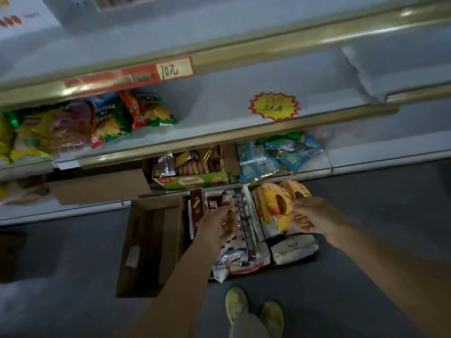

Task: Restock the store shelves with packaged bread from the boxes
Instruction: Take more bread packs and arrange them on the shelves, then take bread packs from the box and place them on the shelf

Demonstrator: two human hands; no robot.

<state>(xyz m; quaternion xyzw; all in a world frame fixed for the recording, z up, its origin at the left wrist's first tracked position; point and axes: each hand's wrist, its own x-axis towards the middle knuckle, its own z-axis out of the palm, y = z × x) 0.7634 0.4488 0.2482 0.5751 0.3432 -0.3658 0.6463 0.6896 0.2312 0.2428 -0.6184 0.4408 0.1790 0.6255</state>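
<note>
Left hand (217, 226) pinching dark packet (240, 215); right hand (314, 217) gripping yellow bread pack (271, 206); open box (151, 245) beside.

Colours noted: brown cardboard box (146, 242) on grey floor (366, 228); yellow-orange bread packs (271, 206) with dark oval print; dark brown packet (196, 203); blue-and-silver packets (258, 162); red-green chip bags (144, 108); yellow starburst tag (273, 106) edged red; yellow-green shoes (253, 311).

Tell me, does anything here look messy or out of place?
Mostly ordinary restocking. The packets in the box on the floor lie jumbled, some tipping over its near edge. An empty cardboard box stands open beside it. The middle shelf is bare on its right part.
</note>
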